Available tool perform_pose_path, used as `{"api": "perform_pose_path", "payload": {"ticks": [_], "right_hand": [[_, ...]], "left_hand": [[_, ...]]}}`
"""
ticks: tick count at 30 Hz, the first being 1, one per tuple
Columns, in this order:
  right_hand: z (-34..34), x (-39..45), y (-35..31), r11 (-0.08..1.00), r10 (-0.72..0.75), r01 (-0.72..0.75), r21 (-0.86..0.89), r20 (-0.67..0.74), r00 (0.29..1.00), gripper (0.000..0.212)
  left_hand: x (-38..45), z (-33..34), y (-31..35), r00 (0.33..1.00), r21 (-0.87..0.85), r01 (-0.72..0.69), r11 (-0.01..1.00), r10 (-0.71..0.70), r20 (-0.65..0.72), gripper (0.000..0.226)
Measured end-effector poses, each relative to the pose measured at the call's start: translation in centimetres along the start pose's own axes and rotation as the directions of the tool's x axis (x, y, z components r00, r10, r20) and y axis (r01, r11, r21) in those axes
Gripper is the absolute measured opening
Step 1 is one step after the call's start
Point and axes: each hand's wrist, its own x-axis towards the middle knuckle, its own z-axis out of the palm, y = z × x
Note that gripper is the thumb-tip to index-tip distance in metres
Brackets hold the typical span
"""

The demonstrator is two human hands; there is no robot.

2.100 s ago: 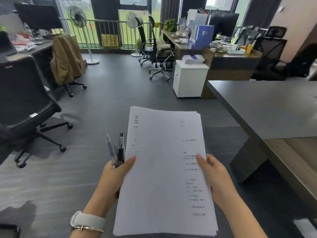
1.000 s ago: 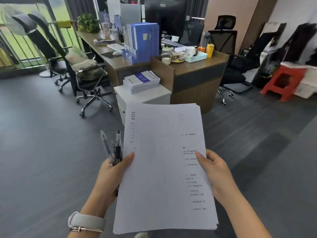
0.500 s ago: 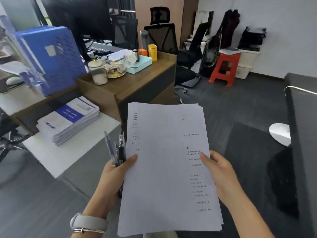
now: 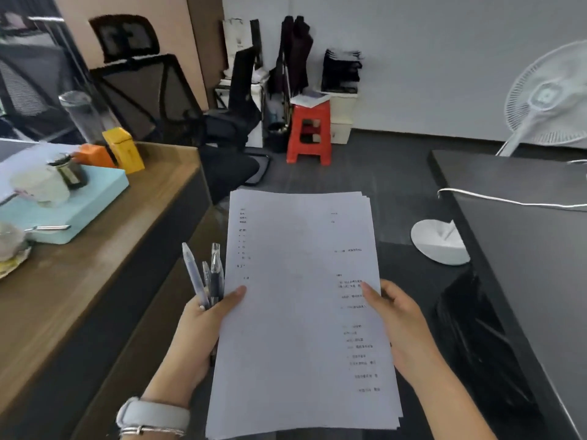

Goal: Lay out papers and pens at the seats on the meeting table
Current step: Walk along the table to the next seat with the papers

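Note:
A stack of printed white papers is held flat in front of me at waist height. My left hand grips its left edge, thumb on top, and also clutches a bunch of pens that stick upward beside the sheets. My right hand holds the right edge, thumb on top and fingers beneath. The dark grey meeting table runs along the right side, its near corner level with the top of the papers.
A wooden desk with a pale blue box, cups and yellow cartons stands at my left. Ahead are black office chairs and a red stool. A white fan stands behind the table, its base on the floor.
My view has swung right, from the window side of the office to the back wall. The meeting table has come into view on the right. Both hands keep the same hold.

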Motion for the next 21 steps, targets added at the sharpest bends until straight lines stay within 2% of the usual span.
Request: {"api": "perform_pose_path", "payload": {"ticks": [4,11,15,21], "right_hand": [[0.2,11.9,-3.2,1.000,-0.015,0.017,0.015,-0.116,0.993,0.014],[-1.3,30.9,-13.1,0.998,-0.039,0.052,0.040,-0.283,0.958,0.013],[-3.6,39.9,-16.8,0.996,-0.022,0.050,0.072,-0.347,0.937,0.016],[-9.0,58.3,-21.1,0.995,-0.041,0.076,0.071,-0.407,0.912,0.017]], "left_hand": [[13.0,5.3,4.3,0.996,0.029,-0.007,1.000,0.005,0.088,0.014],[33.6,17.7,14.7,0.972,0.095,-0.024,0.995,0.001,0.236,0.010],[42.2,25.0,17.9,0.963,0.125,-0.013,0.992,-0.021,0.268,0.010],[58.2,37.5,21.1,0.955,0.175,-0.005,0.985,-0.048,0.294,0.008]]}}
